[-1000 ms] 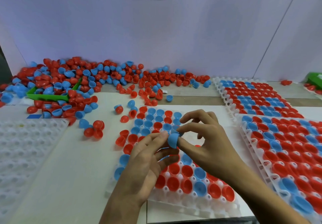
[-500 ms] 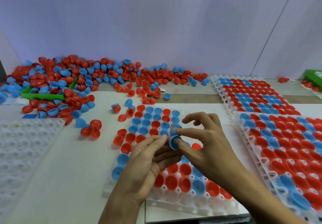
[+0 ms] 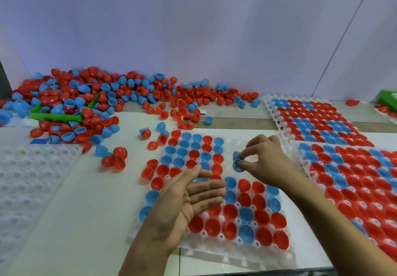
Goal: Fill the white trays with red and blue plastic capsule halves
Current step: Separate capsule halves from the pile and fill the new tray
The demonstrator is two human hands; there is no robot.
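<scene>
- A blue capsule half (image 3: 238, 164) is pinched between the thumb and fingertips of the right hand (image 3: 265, 161), held just above the upper right part of the middle white tray (image 3: 227, 254), over sockets that show white.
- The right hand's other fingers arch loosely above the pinch.
- The left hand (image 3: 184, 200) hovers over the same tray's left-centre, palm turned up and toward the right, fingers straight and close together, holding nothing.
- The middle tray carries red and blue halves, open sides up, in most of its sockets.
- Two filled trays lie to the right: a near one (image 3: 305, 157) just beside the middle tray and a far one (image 3: 268, 101) behind it, both packed in red and blue patches.
- An empty white tray (image 3: 25, 179) lies at the left edge.
- A loose pile of red and blue halves (image 3: 129, 91) runs along the back wall, part of it spilling over a green bin (image 3: 55, 117).
- A few stray halves (image 3: 113, 157) sit on the white table (image 3: 75, 211) between the empty tray and the middle one.
</scene>
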